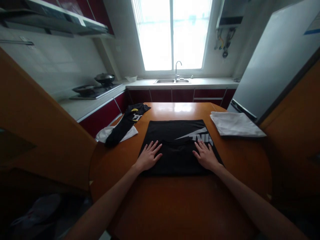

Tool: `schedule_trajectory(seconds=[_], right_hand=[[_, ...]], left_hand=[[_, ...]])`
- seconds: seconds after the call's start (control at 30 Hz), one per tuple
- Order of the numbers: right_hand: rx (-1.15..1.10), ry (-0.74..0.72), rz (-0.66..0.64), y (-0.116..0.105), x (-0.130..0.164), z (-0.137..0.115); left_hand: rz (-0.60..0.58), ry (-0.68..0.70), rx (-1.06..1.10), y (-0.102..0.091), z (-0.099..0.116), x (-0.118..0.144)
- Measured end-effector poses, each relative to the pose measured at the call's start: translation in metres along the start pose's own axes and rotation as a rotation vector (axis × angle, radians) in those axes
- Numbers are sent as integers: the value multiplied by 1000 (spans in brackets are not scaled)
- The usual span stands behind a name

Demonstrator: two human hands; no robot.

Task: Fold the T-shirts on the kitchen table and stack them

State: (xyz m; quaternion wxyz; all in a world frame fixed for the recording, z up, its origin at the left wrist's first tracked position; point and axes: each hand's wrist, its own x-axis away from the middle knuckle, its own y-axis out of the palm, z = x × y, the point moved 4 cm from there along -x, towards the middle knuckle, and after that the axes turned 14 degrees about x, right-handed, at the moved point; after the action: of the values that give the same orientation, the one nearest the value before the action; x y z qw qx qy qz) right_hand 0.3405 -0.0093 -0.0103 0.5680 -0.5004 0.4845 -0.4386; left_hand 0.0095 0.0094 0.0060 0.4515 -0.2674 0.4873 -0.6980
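A black shirt (177,146) lies folded flat at the middle of the round table (175,206), its white print toward 1 o'clock. Both hands rest on its near half, palms down.

The left hand (148,156) lies flat at the shirt's 8 o'clock corner, fingers spread wide and pointing toward 1 o'clock. It grips nothing; it only presses on the cloth.

The right hand (206,156) lies flat at the shirt's 4 o'clock corner, fingers spread and pointing toward 11 o'clock, just below the print. It also grips nothing and only presses the cloth down.

At 10 o'clock from the shirt, a dark garment (125,126) lies crumpled along the table edge, partly over a white cloth (105,133). At 2 o'clock a folded white stack (235,124) sits near the table's far right edge, well apart from the shirt.

Beyond the table, at 12 o'clock, a sink (172,81) sits under a bright window (172,33). A stove (96,90) with pans stands at 10 o'clock, and a fridge (275,60) at 2 o'clock.
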Motion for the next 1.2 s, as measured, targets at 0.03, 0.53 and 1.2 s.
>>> schedule_trajectory(seconds=[0.03,0.53,1.2], right_hand=[[5,3,0,1,0,0],[-9,10,77,-7,2,0],[-291,-136,284,-59,79,69]], left_hand=[[2,-1,-6,1,-1,0],[34,14,24,-4,2,-1],[8,165,279,-76,1,69]])
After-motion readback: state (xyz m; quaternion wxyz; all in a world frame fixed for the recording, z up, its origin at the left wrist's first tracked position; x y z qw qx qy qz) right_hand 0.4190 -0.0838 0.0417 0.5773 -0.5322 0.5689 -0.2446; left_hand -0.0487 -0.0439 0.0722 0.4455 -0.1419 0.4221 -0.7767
